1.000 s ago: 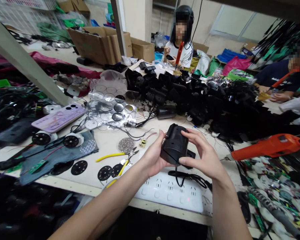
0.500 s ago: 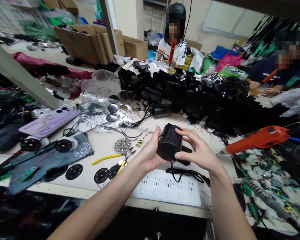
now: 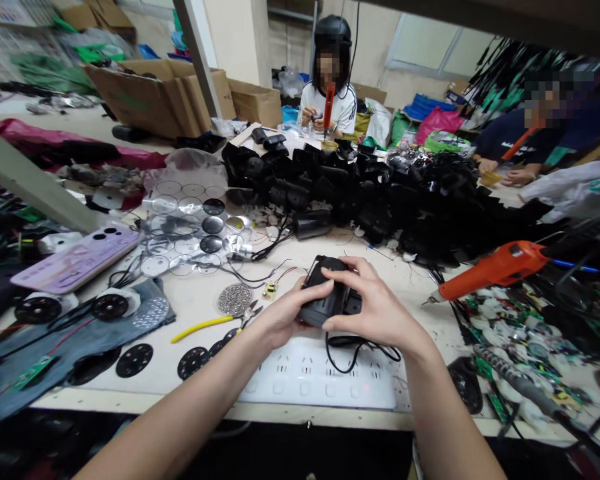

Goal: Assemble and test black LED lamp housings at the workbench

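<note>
Between my two hands is a black rounded plastic housing [image 3: 322, 303] with a black cord running from its lower end. My left hand [image 3: 296, 308] wraps its left side, thumb across the top. My right hand [image 3: 367, 293] grips it from the right, fingers on the upper part and thumb at the lower end. Just below lies a white power strip [image 3: 315, 390], with the loose black cord [image 3: 340, 367] looped over it. Yellow-handled cutters [image 3: 205, 327], a disc-shaped pile of small screws [image 3: 235, 299] and a small circuit board [image 3: 270, 290] lie left of my hands.
An orange electric screwdriver [image 3: 493, 272] is at the right, beside heaped circuit boards and parts [image 3: 525, 333]. Black plastic shells [image 3: 380, 193] form a pile across the back. A purple phone [image 3: 77, 259] lies at the left. Two people work across the table.
The housing has been turned in my hands, and my left thumb now lies over its top. The whole view has shifted a little, so the table's things appear further left.
</note>
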Demonstrator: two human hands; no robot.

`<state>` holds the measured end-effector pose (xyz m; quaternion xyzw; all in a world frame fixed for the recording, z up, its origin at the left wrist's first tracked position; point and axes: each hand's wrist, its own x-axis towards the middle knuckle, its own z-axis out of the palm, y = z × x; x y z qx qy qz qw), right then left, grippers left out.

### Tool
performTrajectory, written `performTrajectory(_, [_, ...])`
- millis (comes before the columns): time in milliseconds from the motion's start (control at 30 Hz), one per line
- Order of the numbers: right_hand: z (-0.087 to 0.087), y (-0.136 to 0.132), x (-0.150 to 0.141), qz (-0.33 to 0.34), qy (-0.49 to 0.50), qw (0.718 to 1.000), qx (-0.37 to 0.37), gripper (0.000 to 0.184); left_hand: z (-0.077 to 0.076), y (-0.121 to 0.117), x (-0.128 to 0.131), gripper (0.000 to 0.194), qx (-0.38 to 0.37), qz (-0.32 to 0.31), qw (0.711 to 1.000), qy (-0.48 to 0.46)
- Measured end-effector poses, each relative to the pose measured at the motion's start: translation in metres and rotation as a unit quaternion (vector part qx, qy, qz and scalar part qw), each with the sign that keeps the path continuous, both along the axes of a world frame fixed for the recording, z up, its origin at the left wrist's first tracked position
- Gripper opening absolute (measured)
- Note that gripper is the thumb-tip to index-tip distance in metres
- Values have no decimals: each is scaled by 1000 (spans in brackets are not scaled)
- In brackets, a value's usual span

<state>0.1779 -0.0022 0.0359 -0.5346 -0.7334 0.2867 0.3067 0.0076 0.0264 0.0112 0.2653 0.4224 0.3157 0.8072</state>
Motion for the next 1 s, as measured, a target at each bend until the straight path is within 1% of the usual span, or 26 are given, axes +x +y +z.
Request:
performTrajectory(67, [5,-4,-7,5,-1,1000,21,68,-2,-1,-4,31,-18,23,999,-17])
performTrajectory(133, [6,-9,-7,-22,28,998,47,61,-2,-3,-9,20,-40,58,997,-39])
performTrajectory(200, [-2,-17,0,-96,60,990,82,47,-2,-6,-15,18,-61,87,993,-45])
performTrajectory(267, [-15,-26,11,-189,79,974,100,31,-4,-11,-21,19,-79,100,991,-42])
performTrajectory(333, [-29,-38,20,-259,93,958,81,23,-6,-17,-26,22,-95,97,990,-39])
performTrajectory(400, [-39,-48,21,-289,107,950,48,22,-7,-21,-27,26,-107,88,989,-50])
performTrajectory(467, [-39,-55,15,-271,108,956,36,22,-6,-25,-25,29,-128,73,986,-72])
performTrajectory(567, [-31,-60,2,-215,88,971,63,19,-1,-28,-21,35,-159,52,980,-108])
performTrajectory(600, [-27,-62,-1,-207,82,972,76,18,1,-29,-20,37,-162,49,978,-120])
performTrajectory(667, [-24,-65,-4,-217,83,968,94,17,4,-32,-20,39,-159,45,976,-140])
performTrajectory(767, [-25,-71,-8,-226,106,963,97,16,1,-38,-23,43,-159,36,974,-156])
performTrajectory(800, [-26,-72,-9,-217,117,964,95,16,-2,-40,-24,43,-164,33,973,-161])
performTrajectory(833, [-27,-72,-11,-201,128,967,90,21,-5,-43,-26,42,-169,25,971,-169])
performTrajectory(867, [-29,-71,-13,-178,142,970,81,31,-8,-46,-27,41,-175,10,967,-184])
performTrajectory(900, [-30,-69,-15,-151,162,973,68,42,-11,-49,-28,41,-180,-12,962,-206])
performTrajectory(933, [-31,-67,-16,-123,191,972,55,49,-13,-52,-28,42,-184,-42,954,-233])
performTrajectory(967, [-31,-64,-18,-101,227,968,46,50,-14,-56,-28,44,-187,-77,943,-265])
performTrajectory(1000, [-31,-61,-19,-88,268,958,45,48,-14,-59,-28,47,-189,-111,930,-295])
